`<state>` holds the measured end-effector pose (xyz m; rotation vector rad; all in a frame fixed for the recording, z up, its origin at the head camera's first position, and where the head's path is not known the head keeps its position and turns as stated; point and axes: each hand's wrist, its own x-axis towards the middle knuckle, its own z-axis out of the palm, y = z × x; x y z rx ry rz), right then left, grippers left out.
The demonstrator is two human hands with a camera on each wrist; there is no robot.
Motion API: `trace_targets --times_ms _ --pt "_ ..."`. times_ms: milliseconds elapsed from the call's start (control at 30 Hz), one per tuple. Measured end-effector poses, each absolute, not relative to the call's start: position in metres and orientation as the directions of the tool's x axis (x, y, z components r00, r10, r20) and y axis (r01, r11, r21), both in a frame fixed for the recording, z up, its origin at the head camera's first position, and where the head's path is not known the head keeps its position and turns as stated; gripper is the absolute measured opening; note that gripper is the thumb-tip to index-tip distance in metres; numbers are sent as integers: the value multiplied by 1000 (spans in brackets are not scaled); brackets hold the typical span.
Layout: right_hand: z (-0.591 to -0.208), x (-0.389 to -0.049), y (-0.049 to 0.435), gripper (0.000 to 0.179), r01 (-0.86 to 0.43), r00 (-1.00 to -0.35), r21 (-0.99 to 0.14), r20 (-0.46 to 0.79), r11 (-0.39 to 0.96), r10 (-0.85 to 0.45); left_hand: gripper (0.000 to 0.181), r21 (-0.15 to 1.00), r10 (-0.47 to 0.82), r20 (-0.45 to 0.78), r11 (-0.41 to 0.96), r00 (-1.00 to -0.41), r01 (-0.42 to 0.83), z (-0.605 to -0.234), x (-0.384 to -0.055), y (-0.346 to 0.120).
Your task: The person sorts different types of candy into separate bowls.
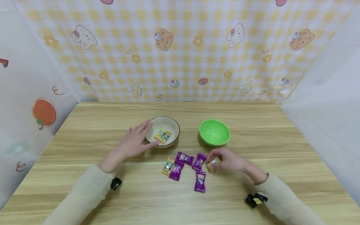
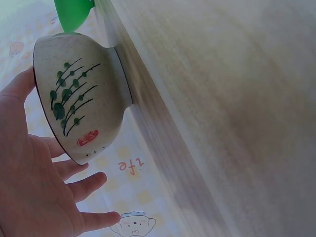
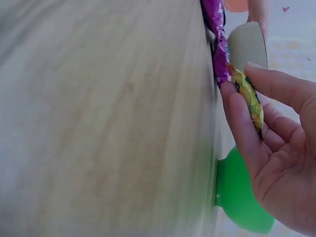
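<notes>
My left hand (image 1: pixel 137 139) rests at the left rim of a cream bowl (image 1: pixel 175 137) with a brown edge, its fingers spread and fairly straight. In the left wrist view the bowl's outside (image 2: pixel 106 89) shows green sprigs and a red mark. Two yellow wrapped candies (image 1: pixel 162 135) lie inside it. My right hand (image 1: pixel 229 159) pinches another yellow wrapped candy (image 3: pixel 251 101) between thumb and fingers, close over the table. Several purple wrapped candies (image 1: pixel 200 182) lie just left of that hand, and one more yellow candy (image 1: pixel 167 166) is beside them.
A green bowl (image 1: pixel 214 132) stands right of the cream one, just beyond my right hand. The wooden table (image 1: pixel 126 193) ends at a yellow checked cloth (image 1: pixel 185 56) behind, with white cloth walls (image 1: pixel 323 72) at both sides.
</notes>
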<state>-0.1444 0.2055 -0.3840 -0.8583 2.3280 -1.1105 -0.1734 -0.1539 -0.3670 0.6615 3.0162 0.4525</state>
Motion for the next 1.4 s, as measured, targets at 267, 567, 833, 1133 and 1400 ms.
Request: trace_targets --times_ms 267,567,833,1133,1400 --pt "-372 -151 195 20 -304 -772 -849 -46 432 -634 90 283 412 41 869 -910 406 -367 -173 -154" --pt "-352 -160 168 26 -115 -872 -939 -62 326 -485 88 284 415 54 866 -908 412 -367 -172 -153" --pt "-341 -174 143 32 1 -932 -964 -96 264 -350 87 285 414 57 865 -909 412 -367 -172 -153" --pt "-336 -192 110 28 67 -945 -988 -107 139 -309 88 285 415 58 865 -908 413 -368 -173 -154" --pt "-335 -202 85 42 152 -907 -988 -143 8 -395 88 288 417 63 862 -907 416 -368 -173 -154"
